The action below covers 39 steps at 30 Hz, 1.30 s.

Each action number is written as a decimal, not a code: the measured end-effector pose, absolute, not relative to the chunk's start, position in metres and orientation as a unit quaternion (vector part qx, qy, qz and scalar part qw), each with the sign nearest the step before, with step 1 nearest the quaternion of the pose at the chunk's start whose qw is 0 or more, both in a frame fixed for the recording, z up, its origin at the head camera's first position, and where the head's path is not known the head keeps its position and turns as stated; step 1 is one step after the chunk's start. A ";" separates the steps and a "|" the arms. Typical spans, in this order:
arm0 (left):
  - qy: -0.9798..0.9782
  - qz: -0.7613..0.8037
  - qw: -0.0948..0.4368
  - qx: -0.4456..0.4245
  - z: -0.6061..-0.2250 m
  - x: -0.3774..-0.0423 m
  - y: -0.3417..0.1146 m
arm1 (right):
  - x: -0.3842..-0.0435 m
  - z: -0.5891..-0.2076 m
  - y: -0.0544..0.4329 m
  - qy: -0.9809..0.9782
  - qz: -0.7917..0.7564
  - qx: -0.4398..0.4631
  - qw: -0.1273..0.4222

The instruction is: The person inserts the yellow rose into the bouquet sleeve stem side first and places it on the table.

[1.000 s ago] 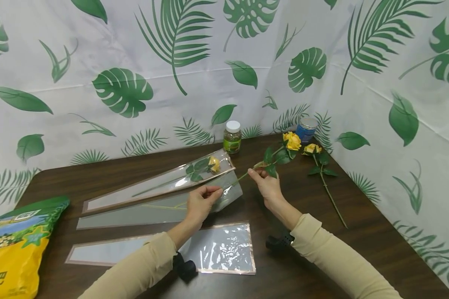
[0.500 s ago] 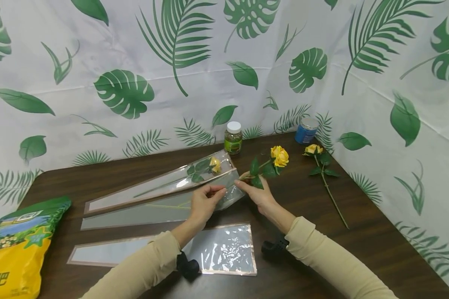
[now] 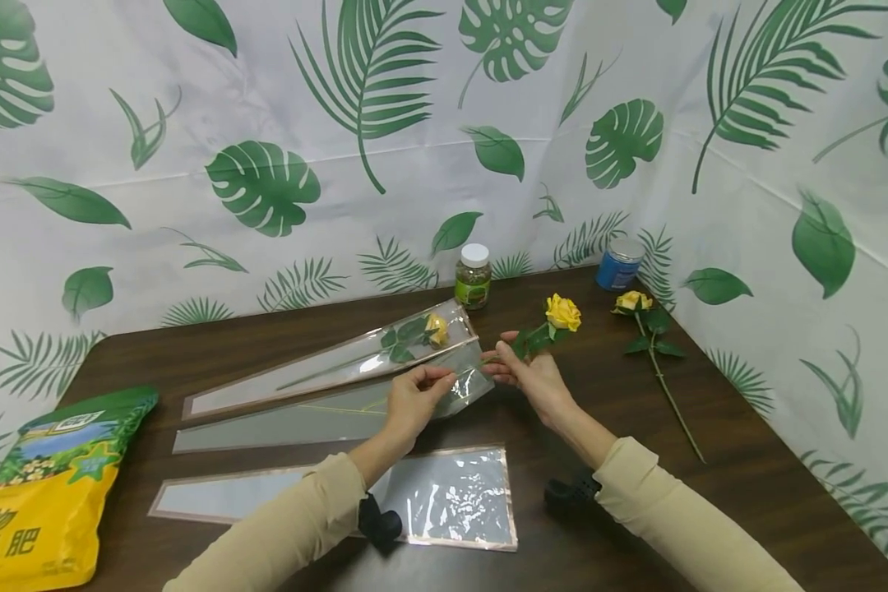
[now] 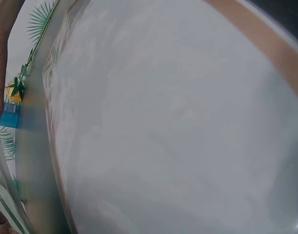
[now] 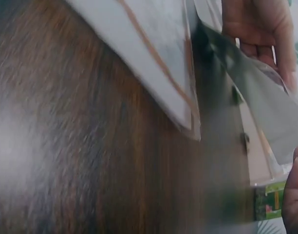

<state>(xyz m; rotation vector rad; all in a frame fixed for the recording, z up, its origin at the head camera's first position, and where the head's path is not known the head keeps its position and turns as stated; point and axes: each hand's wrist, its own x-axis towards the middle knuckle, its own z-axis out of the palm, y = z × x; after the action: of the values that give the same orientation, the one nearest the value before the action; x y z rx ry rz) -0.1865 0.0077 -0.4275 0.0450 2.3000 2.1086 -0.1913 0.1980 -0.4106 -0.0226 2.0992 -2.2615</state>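
In the head view my left hand [image 3: 414, 403] pinches the upper edge of a clear, grey-looking flower sleeve [image 3: 281, 423] near its wide mouth. My right hand [image 3: 540, 382] holds a yellow rose [image 3: 563, 313] by its stem and leaves just beyond that mouth, fingers curled about them. The bloom sticks out to the upper right, while the lower stem runs inside the sleeve. The right wrist view shows the lifted sleeve [image 5: 270, 107] between both hands. Fingers hide part of the leaves.
A sleeved rose [image 3: 437, 329] lies behind, and a flat sleeve [image 3: 451, 497] in front. Another yellow rose [image 3: 662, 378] lies at right by a blue can [image 3: 620, 265]. A white-lidded jar [image 3: 474, 277] stands at the back; a fertilizer bag [image 3: 52, 493] lies at left.
The rose has slid leftward, deeper into the sleeve. My right hand has changed its hold from the stem to around the leaves. My left hand stays at the sleeve's edge.
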 end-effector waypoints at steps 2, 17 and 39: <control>0.737 0.676 0.014 0.016 -0.429 -0.187 0.008 | -0.189 -0.407 0.201 0.680 -0.733 -0.008 0.023; 0.737 0.675 0.016 0.016 -0.430 -0.184 0.008 | -0.189 -0.401 0.207 0.630 -0.774 0.070 -0.012; 0.732 0.677 -0.006 0.070 -0.411 -0.186 0.015 | -0.184 -0.416 0.189 0.635 -0.761 0.117 0.054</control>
<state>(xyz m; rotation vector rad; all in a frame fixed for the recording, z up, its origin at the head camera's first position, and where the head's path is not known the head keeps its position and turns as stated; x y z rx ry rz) -0.1862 0.0149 -0.4109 0.2208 2.3091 2.1356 -0.1842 0.1886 -0.4163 0.3567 1.9291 -2.3127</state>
